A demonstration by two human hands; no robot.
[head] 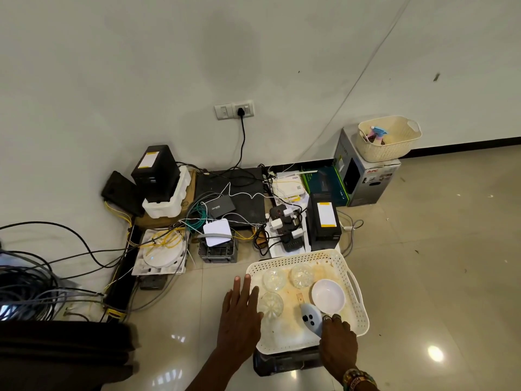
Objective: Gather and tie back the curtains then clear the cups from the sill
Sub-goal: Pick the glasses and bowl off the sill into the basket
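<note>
Spreading flat over the nine o'clock rim of the white perforated tray (296,259), the left hand (239,314) has straight fingers and holds nothing; whether it touches the rim I cannot tell. At five o'clock the right hand (337,342) curls its fingers round the near end of a pale grey device (311,318) with dark buttons. Three glass cups (274,278) sit in the tray at eight, ten and twelve o'clock, with a white bowl (328,295) at three. The tray rests on a dark box (284,359). Just past its far rim crowd a power strip (284,224), a black tower unit (324,221) and a white router (217,232). Cable coils (28,283) lie well off at nine.
</note>
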